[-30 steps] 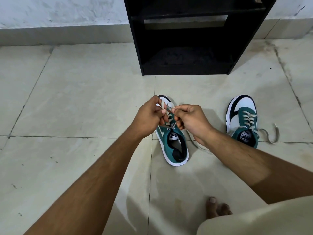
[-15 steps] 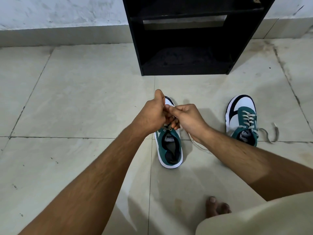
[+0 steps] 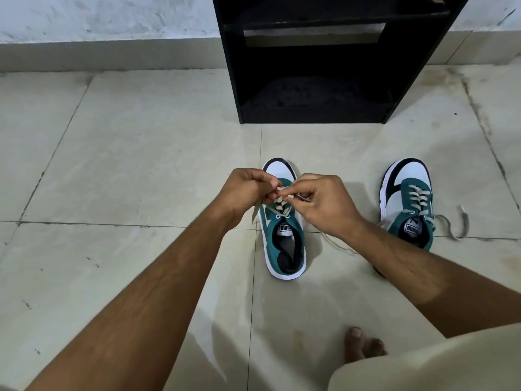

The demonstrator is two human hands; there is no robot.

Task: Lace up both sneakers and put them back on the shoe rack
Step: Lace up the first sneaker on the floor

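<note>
A green and white sneaker (image 3: 284,238) lies on the floor in the middle, toe pointing away from me. My left hand (image 3: 245,193) and my right hand (image 3: 321,204) meet over its lacing, each pinching part of the beige shoelace (image 3: 282,206). Loose lace trails down both sides of the shoe. The second sneaker (image 3: 407,201) stands to the right, laced, its lace ends (image 3: 456,225) lying loose on the tile. The black shoe rack (image 3: 310,60) stands straight ahead against the wall, its lower shelf open.
Pale floor tiles (image 3: 127,165) spread to the left and right of the rack. My bare toes (image 3: 363,345) and a beige-clad knee (image 3: 439,359) sit at the lower right. A white wall with a skirting (image 3: 107,55) runs behind the rack.
My hands have drawn slightly apart and lowered over the lacing, with more lace showing between the fingers. The middle sneaker has straightened on the floor. The right sneaker has not moved.
</note>
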